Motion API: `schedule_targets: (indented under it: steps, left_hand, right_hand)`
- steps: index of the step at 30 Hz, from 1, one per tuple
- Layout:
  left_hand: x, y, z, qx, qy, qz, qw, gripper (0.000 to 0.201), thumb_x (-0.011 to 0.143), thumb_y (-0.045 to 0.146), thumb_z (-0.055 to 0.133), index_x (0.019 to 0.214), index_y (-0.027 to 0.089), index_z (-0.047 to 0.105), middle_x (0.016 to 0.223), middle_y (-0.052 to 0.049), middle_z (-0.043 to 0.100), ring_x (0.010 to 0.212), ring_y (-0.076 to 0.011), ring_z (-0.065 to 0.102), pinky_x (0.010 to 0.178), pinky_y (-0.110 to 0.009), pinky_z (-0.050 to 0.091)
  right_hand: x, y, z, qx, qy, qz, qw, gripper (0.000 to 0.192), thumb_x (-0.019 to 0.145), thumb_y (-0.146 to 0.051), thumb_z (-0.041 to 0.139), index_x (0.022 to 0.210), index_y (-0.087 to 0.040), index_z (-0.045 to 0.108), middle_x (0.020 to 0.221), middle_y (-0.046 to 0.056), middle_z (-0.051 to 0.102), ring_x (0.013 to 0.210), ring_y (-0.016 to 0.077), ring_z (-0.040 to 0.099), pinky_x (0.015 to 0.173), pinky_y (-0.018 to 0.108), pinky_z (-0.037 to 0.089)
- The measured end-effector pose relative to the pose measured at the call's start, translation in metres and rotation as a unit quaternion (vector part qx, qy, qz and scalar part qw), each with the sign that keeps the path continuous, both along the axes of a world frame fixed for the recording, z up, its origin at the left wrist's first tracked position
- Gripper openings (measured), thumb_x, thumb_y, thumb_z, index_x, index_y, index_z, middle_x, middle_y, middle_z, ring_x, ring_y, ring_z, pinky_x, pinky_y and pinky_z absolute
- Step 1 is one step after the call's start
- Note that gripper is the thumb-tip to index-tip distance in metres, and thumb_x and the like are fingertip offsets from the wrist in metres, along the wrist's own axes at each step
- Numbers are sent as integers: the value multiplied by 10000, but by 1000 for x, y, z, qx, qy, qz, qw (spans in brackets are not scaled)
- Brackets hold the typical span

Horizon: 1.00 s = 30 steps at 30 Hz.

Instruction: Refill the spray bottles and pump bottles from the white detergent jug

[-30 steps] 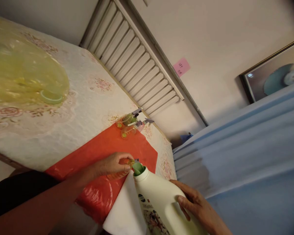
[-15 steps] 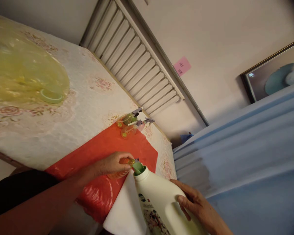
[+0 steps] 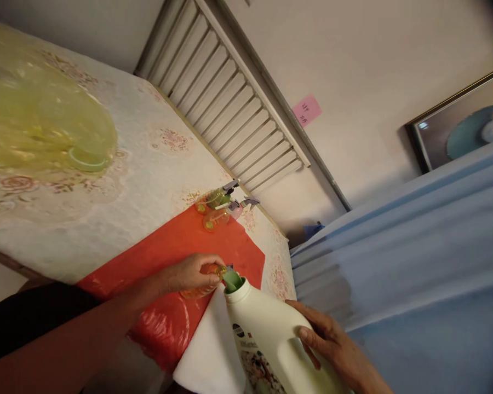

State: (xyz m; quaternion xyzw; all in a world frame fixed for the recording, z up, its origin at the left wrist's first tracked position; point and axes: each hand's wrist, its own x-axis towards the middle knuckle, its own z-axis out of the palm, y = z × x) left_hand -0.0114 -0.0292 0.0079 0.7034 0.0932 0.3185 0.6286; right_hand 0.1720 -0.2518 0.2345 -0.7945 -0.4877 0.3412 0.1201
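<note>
Yellow bag [image 3: 45,109]: see-through and puffy, it sits on the flowery surface [image 3: 135,169], far along from the hands and away from the edge by the radiator [image 3: 234,104].
Red sheet [image 3: 148,262]: it lies across the surface, from the edge near the person toward the radiator edge.
Left hand [image 3: 193,271]: its fingers are curled close around the top part of the small bottle.
Small bottle [image 3: 197,291]: it is see-through and orange-looking, over the red sheet, with its neck right by the green spout.
Spray bottles [image 3: 217,208]: a few stand together at the red sheet's far corner, near the radiator edge.
Green spout [image 3: 232,281]: it pokes out of the big jug toward the small bottle. This looks like the pouring step, but I can't see any liquid run. The next move seems to need a steady, gentle tip with both necks lined up.
Big jug [image 3: 258,314]: pale and leaning, its open top faces the small bottle.
Right hand [image 3: 331,339]: it is wrapped around the jug's handle.
</note>
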Motion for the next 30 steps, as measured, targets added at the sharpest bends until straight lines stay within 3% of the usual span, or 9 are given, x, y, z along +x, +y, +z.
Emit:
schedule_targets:
  steps: [7,30]
  left_hand:
    - [3,1,-3,-3,5,5,1000,290,776,321,642,1045,216,668,1015,4,720,982,-220,646,859,-273,481]
    - [0,-1,1,-12,-2,4,1000,275,767,295,636,1028,215,670,994,8,723,972,-216,652,852,-270,490]
  right_hand:
    - [6,-2,-1,-1,6,6,1000,688,876,-607,559,1401,-166,508,658,-21,525,517,98,411,487,223,369]
    - [3,1,2,-11,1,22,1000,670,877,-619,542,1385,-182,526,612,-42,470,505,106,413,486,228,369]
